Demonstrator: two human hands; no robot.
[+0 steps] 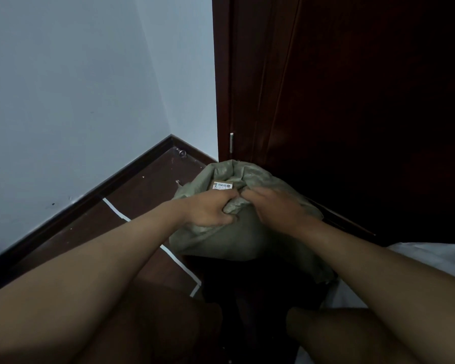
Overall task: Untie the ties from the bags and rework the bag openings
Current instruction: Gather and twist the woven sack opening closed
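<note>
Head view: two bare knees are seen nearest, at the bottom edge, with white cloth (447, 261) at the near right. Both forearms are stretched forward to a grey-green sack (237, 237) standing on the dark floor (142, 195) at the centre. The left hand (208, 210) is clamped on a bunch of fabric at the sack's mouth, fingers curled round it. The right hand (276, 204) is laid just beside it, fingers bent into the same gathered fabric and gripping it. A white label (222, 185) is seen just beyond the fingertips, in the folds. White tape (116, 210) runs across the floor at the left. Farther off stand a pale wall (76, 88) at the left and a dark wooden door (352, 88) at the right.
</note>
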